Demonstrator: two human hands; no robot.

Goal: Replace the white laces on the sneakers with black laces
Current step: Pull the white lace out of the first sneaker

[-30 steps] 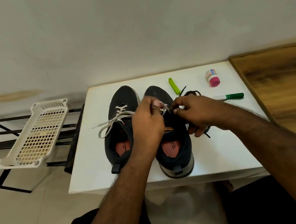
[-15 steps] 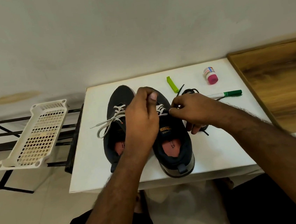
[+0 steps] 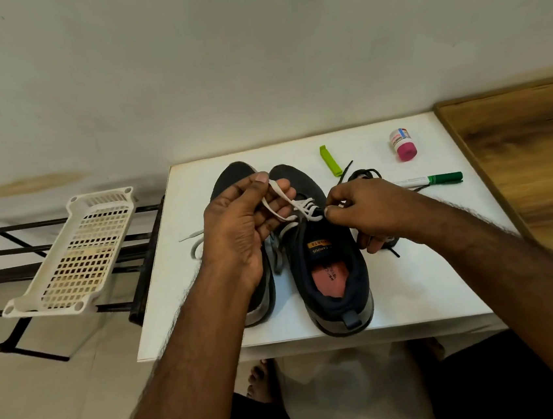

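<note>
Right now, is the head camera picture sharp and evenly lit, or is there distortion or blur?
Head view: soft, even light with faint shadows and no glare on the white table; the wide lens bends the table edges; the right sneaker and its tongue label look sharp; the forearms near the bottom edge are stretched and slightly soft.

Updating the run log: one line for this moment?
step: unlacing right sneaker | left hand: pulling white lace | right hand: pinching lace at eyelets | black laces: unused

Dark navy sneakers with pink insoles and white flat laces stand on a white bench; beside them lie black laces, a lime-green plastic clip and a green-capped marker.
</note>
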